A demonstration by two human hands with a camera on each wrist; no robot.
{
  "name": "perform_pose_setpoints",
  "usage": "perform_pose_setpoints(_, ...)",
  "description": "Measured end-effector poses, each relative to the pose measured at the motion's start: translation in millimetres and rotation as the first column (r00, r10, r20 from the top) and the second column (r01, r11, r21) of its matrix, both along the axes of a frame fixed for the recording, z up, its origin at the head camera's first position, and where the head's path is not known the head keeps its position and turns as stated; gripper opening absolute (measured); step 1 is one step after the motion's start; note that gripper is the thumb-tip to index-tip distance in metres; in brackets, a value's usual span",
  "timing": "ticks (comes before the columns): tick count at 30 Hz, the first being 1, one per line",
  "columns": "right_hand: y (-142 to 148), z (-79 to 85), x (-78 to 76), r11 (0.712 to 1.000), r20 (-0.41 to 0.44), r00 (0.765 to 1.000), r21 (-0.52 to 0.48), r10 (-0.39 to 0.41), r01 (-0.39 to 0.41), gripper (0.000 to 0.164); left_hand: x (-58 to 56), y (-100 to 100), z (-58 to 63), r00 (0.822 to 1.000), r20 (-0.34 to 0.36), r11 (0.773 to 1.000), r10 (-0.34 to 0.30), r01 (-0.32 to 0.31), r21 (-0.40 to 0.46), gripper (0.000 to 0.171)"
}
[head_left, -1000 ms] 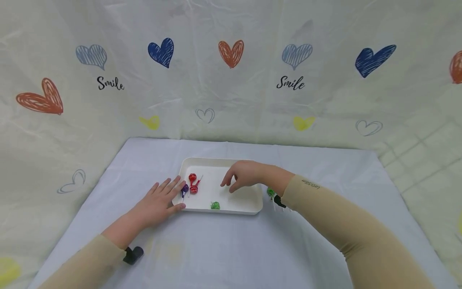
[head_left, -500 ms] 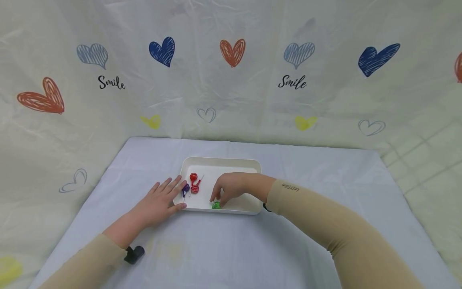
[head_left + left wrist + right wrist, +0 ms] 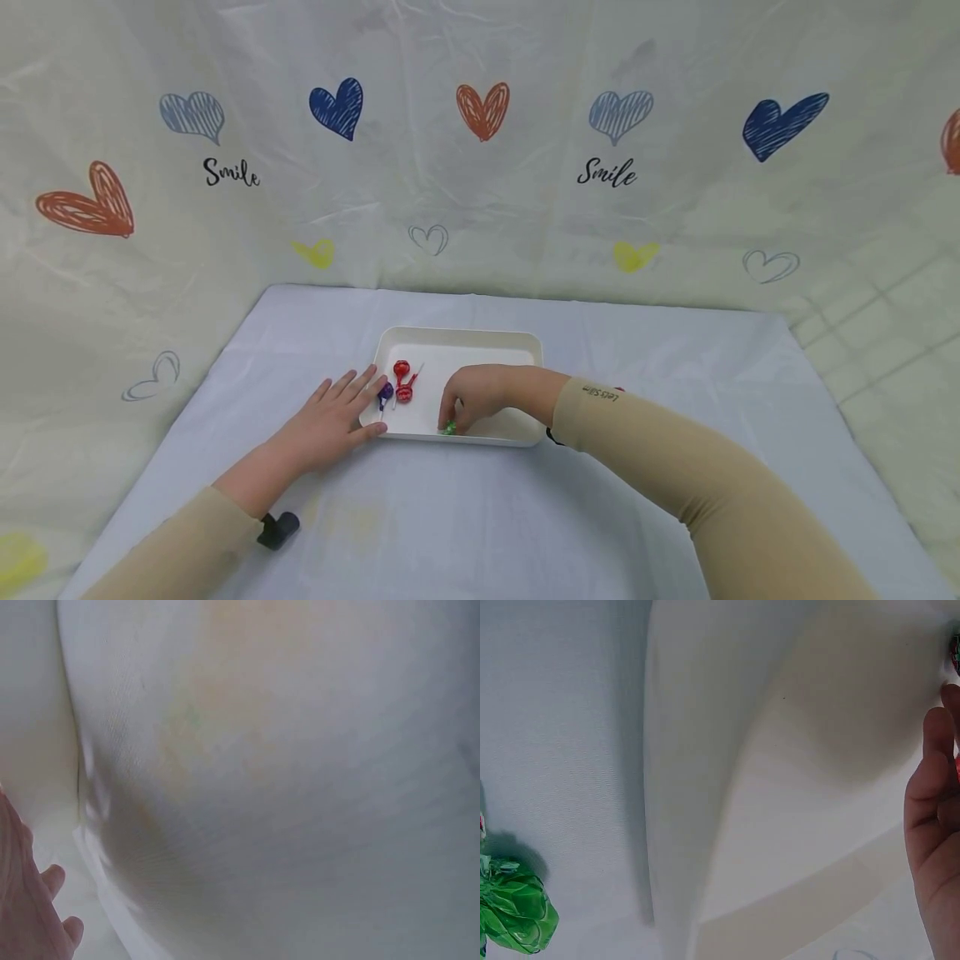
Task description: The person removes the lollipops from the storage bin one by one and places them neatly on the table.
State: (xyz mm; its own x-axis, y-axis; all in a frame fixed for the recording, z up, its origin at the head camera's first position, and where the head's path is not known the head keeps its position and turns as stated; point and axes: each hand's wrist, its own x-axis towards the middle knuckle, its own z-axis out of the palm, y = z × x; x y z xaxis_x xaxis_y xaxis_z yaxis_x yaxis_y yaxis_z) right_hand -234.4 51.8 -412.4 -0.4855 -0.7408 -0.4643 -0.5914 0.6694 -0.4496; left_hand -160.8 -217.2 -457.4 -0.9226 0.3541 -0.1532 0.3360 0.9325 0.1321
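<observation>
A white tray (image 3: 461, 335) lies on the cloth-covered table. My left hand (image 3: 327, 427) rests with spread fingers over its left end. Beside those fingertips, inside the tray, are a purple lollipop (image 3: 386, 391) and two red lollipops (image 3: 404, 394). My right hand (image 3: 477, 392) reaches down at the tray's near side, thumb and fingers pinching a small green-wrapped lollipop (image 3: 450, 428), mostly covered by the fingers. In the right wrist view, the curled fingers (image 3: 930, 776) appear at the right edge. The left wrist view catches only part of the left hand (image 3: 34, 900).
Outside the tray's right side lies another green-wrapped lollipop (image 3: 517, 911), hidden behind the right arm in the head view. A bit of red (image 3: 619, 389) shows past the right sleeve (image 3: 660, 450). A printed sheet (image 3: 480, 192) with hearts hangs behind the table.
My right hand has come down and left from above the tray's middle, and its fingers have closed round the green lollipop. The left hand stays in place.
</observation>
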Motion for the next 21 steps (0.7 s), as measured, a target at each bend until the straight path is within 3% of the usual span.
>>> perform_pose_setpoints(12, 6, 4.5, -1.6, 1.000, -0.004, 1.000, -0.003, 0.017, -0.017, 0.015, 1.5, 0, 1.7, 1.000, 0.002, 1.000, -0.010, 0.010, 0.013, 0.087)
perform_pose_setpoints(21, 22, 9.0, -15.5, 0.999, -0.086, 0.996, 0.033, -0.011, 0.014, 0.016, 1.0, 0, 3.0, 1.000, 0.002, 1.000, -0.009, 0.009, 0.019, 0.088)
